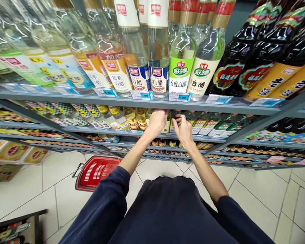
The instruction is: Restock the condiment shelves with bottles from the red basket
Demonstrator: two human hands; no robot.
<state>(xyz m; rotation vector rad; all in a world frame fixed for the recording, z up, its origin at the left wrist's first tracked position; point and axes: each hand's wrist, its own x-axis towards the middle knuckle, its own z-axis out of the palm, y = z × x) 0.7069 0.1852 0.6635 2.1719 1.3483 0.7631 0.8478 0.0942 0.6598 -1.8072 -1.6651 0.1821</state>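
My left hand [157, 121] reaches into the second shelf, its back toward me. Its fingers are hidden beyond the hand and under the upper shelf's edge, so a grip cannot be made out. Beside it stands a bottle with a cream label [166, 126], partly covered. My right hand [183, 129] is just to the right, fingers bent and thumb apart, with nothing visible between them. Closest to its thumb is a bottle with a pale label [171, 126]. More bottles with white labels [198, 124] stand in a row to its right.
Above my hands, the upper shelf edge [157, 102] carries price tags and tall bottles, including a green-labelled vinegar bottle [181, 71]. Dark bottles [230, 67] stand at right. A red shopping basket [98, 173] sits on the tiled floor, lower left. Cartons [14, 152] are stacked at far left.
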